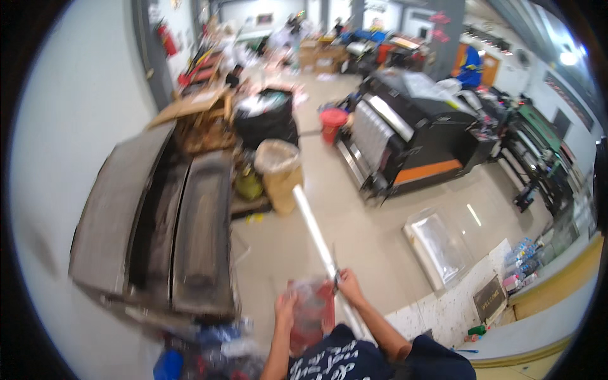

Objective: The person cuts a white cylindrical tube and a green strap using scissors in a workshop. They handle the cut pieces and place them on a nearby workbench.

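My left hand (285, 307) grips the left edge of a translucent reddish sheet or bag (309, 320) held low in front of my body. My right hand (350, 286) is closed on a small dark item (335, 273), possibly scissors, at the right side of that sheet, too blurred to name surely. A long white tube or strip (310, 225) runs diagonally from the upper left down past my right hand, and I cannot tell whether the fingers also hold it.
A dark open machine casing (104, 215) stands left, a brown sack (278, 180) beyond it. A large black printer (437, 123) and red bucket (332, 130) are right of centre. A clear-wrapped package (443, 253) and bottles (522, 253) sit lower right. A seated person (233, 79) works farther back.
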`<act>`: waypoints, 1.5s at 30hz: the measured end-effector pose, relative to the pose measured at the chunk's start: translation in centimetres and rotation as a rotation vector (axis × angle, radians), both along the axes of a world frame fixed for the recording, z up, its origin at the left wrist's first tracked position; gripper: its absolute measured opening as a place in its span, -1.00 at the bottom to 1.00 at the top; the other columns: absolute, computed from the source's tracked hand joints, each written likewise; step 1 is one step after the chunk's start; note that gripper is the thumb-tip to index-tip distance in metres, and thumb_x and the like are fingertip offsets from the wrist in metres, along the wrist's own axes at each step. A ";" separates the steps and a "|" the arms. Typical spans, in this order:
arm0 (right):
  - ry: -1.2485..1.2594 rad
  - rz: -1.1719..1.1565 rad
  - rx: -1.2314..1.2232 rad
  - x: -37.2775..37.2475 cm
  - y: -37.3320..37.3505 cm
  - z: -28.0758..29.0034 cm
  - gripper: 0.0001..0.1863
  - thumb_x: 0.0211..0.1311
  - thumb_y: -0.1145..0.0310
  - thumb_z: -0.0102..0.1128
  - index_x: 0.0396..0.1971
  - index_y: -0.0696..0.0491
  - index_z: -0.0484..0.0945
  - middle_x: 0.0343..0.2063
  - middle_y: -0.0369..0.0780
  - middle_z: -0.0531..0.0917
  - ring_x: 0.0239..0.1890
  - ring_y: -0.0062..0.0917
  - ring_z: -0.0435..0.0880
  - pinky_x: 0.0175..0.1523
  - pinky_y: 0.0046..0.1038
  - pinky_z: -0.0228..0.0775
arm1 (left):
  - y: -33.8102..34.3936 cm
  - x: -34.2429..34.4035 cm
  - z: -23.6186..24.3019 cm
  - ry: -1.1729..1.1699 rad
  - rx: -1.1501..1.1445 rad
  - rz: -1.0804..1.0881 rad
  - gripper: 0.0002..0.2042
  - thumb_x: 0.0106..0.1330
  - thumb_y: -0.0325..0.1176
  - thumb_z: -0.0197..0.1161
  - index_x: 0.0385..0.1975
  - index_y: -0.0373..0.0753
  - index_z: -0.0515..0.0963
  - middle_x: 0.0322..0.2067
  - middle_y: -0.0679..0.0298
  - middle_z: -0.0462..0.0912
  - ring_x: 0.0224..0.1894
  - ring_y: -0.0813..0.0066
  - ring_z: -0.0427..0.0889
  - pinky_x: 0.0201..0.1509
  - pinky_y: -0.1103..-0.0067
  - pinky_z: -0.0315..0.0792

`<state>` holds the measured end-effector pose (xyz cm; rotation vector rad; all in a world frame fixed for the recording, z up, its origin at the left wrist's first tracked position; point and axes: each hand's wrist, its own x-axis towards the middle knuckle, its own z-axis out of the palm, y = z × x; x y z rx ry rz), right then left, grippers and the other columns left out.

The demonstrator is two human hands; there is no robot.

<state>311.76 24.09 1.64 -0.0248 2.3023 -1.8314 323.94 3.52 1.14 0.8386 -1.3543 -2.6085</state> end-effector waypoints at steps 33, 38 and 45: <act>0.276 0.407 0.286 3.9 -5.5 3.9 -0.55 -0.17 0.61 0.35 -0.24 0.09 0.35 -0.44 -0.11 0.70 -0.45 -0.35 0.70 -0.33 -0.34 0.54 | -0.8 -3.1 -10.9 -0.039 0.272 -0.124 -0.58 0.45 -0.23 0.19 0.22 -0.30 0.41 0.12 0.08 0.55 0.08 0.23 0.62 0.04 0.35 0.59; 0.213 0.233 0.018 3.2 -3.7 4.2 -0.68 0.02 0.60 0.32 -0.33 0.11 0.32 -0.45 -0.15 0.69 -0.48 -0.55 0.65 -0.45 -0.38 0.51 | -0.5 -0.9 4.2 -0.353 0.083 -0.011 -0.18 0.21 -0.01 0.46 0.36 -0.33 0.26 0.26 -0.04 0.38 0.18 0.07 0.50 0.32 0.26 0.31; 0.035 0.442 0.230 2.9 -3.2 6.5 -0.61 -0.01 0.67 0.35 -0.35 0.12 0.26 -0.34 -0.12 0.65 -0.38 -0.55 0.65 -0.48 -0.46 0.53 | -1.4 0.6 4.8 0.156 -1.019 -0.679 -0.43 0.14 -0.09 0.53 0.06 -0.36 0.63 -0.20 0.14 0.74 -0.02 0.37 0.69 0.10 0.36 0.53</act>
